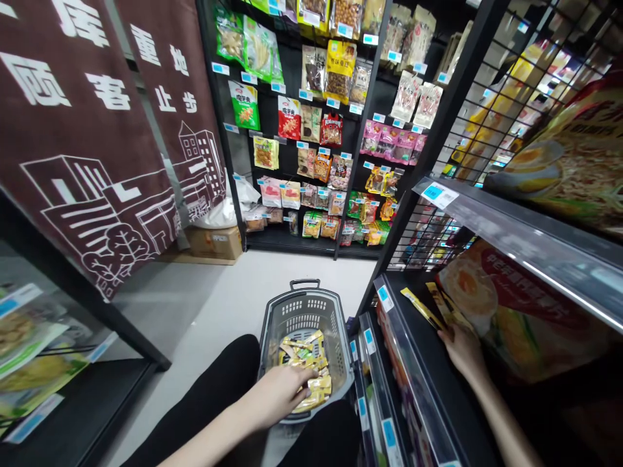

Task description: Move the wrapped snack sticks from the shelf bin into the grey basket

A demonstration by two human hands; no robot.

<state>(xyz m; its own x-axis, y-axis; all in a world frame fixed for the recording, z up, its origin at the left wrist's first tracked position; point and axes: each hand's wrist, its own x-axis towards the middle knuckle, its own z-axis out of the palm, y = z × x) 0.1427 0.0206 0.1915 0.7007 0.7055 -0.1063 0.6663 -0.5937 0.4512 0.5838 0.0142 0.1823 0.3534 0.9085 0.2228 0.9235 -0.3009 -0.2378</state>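
My left hand (pixel 280 392) reaches into a grey plastic shopping basket (pixel 343 363) on the floor between my legs. Its fingers curl down among several small yellow stick packets (pixel 318 392) inside; the fingertips are partly hidden, so any packet in them cannot be made out. On the dark shelf to the right, my right hand (pixel 462 347) has its fingers closed on slim yellow stick packets (pixel 442 305). One such stick (pixel 421 308) juts out to the left of the fingers. Behind that hand stands a large red and cream food bag (pixel 530 311).
An upper shelf edge (pixel 525 240) with a price tag runs above my right hand. A black wire mesh (pixel 487 110) rises behind it. Ahead hang snack bags on a rack (pixel 311 123). A brown printed curtain (pixel 97 149), cardboard box (pixel 214 243) and another shelf (pixel 73 402) stand left.
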